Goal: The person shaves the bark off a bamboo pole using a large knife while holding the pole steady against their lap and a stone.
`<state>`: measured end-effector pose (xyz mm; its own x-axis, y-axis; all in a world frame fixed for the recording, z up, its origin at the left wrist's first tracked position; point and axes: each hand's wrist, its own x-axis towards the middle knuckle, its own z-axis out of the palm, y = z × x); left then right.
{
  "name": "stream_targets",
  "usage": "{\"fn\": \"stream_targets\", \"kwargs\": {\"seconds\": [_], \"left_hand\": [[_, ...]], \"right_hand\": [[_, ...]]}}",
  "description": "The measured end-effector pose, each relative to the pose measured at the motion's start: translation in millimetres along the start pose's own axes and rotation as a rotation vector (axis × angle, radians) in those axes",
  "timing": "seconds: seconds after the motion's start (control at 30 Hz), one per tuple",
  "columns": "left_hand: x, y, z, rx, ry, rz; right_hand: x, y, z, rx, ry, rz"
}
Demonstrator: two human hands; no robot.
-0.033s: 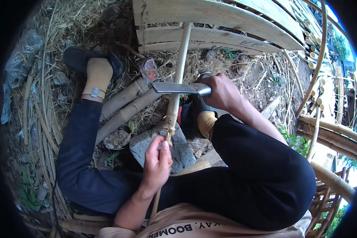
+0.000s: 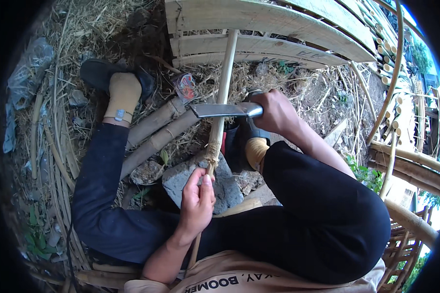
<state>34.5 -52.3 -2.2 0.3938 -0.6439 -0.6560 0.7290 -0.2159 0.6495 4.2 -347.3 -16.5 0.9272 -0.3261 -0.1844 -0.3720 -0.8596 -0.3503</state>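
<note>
My left hand (image 2: pixel 198 201) pinches the thin near end of a pale bamboo pole (image 2: pixel 226 71), just below a rough, shaggy joint. A narrow length of it shows again under my wrist, reaching my lap. Farther up, the pole runs away from me toward wooden slats. In my right hand (image 2: pixel 278 112) is a machete (image 2: pixel 219 110), its handle mostly hidden by the fist. The broad metal blade points left and lies across the pole; whether it touches cannot be made out. Beneath the joint sits a grey stone block (image 2: pixel 225 184), close to my left fingers.
A slatted wooden panel (image 2: pixel 259 17) stands at the far side. Two thick bamboo pieces (image 2: pixel 156 141) lie left of the pole, near a crumpled wrapper (image 2: pixel 186 87). My legs spread around the stone. Stacked bamboo (image 2: pixel 388 63) and a bamboo frame (image 2: pixel 410 224) are at right.
The view has shifted very slightly, so things sit a little to the right and lower. Both hands keep their holds on the pole and the machete.
</note>
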Motion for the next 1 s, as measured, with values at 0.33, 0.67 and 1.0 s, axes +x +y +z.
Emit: {"fn": "stream_targets", "kwargs": {"seconds": [0.33,0.67,1.0], "left_hand": [[-2,2,2,-0.062,-0.058,0.01],[2,11,-1,-0.193,-0.11,-0.084],[2,4,-4,-0.329,-0.252,-0.131]], "right_hand": [[48,63,-27,-0.163,0.191,0.25],[-2,7,-12,0.076,-0.018,0.016],[4,6,-12,-0.041,-0.028,-0.026]]}}
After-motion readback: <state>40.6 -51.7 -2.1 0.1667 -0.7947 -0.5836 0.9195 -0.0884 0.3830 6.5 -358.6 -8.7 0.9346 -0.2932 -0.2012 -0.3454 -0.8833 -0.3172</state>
